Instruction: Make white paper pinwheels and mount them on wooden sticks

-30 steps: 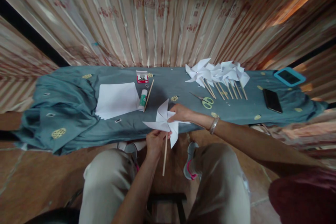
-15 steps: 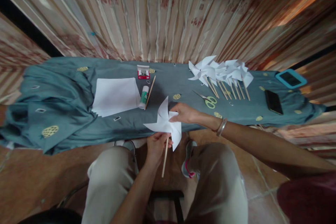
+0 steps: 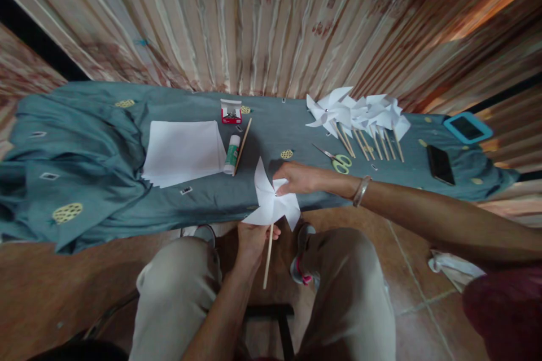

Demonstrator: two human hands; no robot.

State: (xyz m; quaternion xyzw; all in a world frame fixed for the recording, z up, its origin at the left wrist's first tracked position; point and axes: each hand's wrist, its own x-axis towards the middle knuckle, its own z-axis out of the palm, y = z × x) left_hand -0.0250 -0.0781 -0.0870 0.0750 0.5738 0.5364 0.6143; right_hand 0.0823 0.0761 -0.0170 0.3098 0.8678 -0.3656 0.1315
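Observation:
A white paper pinwheel [image 3: 267, 201] on a thin wooden stick [image 3: 268, 262] is held over the table's near edge, above my lap. My left hand [image 3: 253, 240] is closed around the stick just below the blades; the blades hide some of its fingers. At the pinwheel's upper right, my right hand [image 3: 296, 179] pinches a blade close to the small pin at the centre. Nearest on the table are a glue stick [image 3: 231, 154], lying beside a loose wooden stick [image 3: 243, 146], and scissors [image 3: 334, 159] with green handles.
A stack of white paper [image 3: 184, 152] lies left on the cloth-covered table [image 3: 203, 203], with a small red box of pins [image 3: 231, 113] behind. Several finished pinwheels [image 3: 355, 111] overlap at the back right. A phone [image 3: 440, 164] and a blue-framed tablet [image 3: 468, 127] lie far right.
The pinwheel's blades have turned on the stick, so the lower-left and lower-right blades point differently. My left hand keeps its grip; my right hand stays at the blade near the centre.

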